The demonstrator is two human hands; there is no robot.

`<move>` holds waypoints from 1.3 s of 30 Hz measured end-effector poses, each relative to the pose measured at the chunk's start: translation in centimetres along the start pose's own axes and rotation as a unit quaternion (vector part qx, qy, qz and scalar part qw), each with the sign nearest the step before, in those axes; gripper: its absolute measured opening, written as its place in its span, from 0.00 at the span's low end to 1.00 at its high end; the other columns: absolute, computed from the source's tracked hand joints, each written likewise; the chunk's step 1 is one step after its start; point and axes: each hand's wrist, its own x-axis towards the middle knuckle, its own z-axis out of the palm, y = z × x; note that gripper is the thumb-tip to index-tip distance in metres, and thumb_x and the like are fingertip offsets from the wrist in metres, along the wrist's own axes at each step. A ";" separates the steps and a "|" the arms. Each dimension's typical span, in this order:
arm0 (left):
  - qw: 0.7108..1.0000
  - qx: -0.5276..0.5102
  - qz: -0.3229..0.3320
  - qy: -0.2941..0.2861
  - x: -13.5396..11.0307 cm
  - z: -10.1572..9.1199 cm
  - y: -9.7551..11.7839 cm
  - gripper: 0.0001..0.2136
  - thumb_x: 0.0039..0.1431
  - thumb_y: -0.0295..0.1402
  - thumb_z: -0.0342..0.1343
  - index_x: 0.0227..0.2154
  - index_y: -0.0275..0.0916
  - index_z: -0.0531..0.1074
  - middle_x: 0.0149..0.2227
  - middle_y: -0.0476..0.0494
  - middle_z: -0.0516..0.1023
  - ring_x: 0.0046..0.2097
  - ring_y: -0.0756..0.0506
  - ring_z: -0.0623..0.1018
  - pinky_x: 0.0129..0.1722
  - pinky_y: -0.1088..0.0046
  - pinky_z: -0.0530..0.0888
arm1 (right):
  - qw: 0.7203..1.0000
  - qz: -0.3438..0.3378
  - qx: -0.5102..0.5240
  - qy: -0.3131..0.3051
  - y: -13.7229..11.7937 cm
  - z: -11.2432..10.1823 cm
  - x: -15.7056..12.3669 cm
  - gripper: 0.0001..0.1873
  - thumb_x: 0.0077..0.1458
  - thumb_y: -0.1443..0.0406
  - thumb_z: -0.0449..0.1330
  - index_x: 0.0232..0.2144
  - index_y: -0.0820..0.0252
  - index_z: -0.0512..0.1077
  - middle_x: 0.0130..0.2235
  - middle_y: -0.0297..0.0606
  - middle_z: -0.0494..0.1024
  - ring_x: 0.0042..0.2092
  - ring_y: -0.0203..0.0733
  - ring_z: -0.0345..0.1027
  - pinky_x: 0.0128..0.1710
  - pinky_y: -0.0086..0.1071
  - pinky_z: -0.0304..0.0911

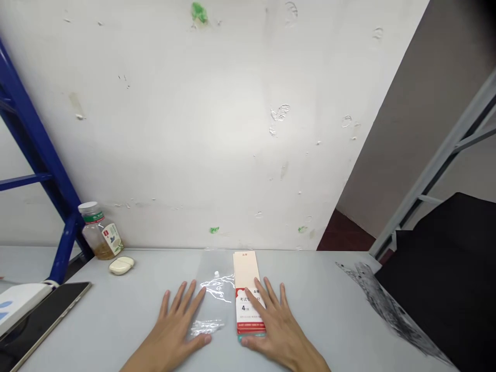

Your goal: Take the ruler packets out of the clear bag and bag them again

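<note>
Left hand (174,325) and right hand (281,323) lie flat on the pale grey surface (116,315), fingers (182,299) splayed open, gripping nothing. Left fingertips touch a clear, crinkled plastic bag (215,305); right fingers rest on a cream-and-red paper booklet (246,274) just beside it. Risk: slick film could slide or crease under uneven pressure, and the booklet's edge could snag it. Farther left, a white-capped glass jar (101,232) of amber liquid and an oval white soap bar (121,265) stand near the wall, well apart from both hands.
</note>
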 end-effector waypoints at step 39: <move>1.000 0.004 -0.006 0.030 0.0 0.5 0.1 0.33 0.62 0.58 0.43 0.66 0.54 0.45 0.69 0.45 0.50 0.67 0.30 0.55 0.62 0.42 0.52 | 1.000 0.008 0.003 0.003 -0.2 -0.1 -0.1 0.48 0.50 0.35 0.50 0.67 0.39 0.41 0.71 0.30 0.33 0.70 0.57 0.22 0.66 0.62 0.19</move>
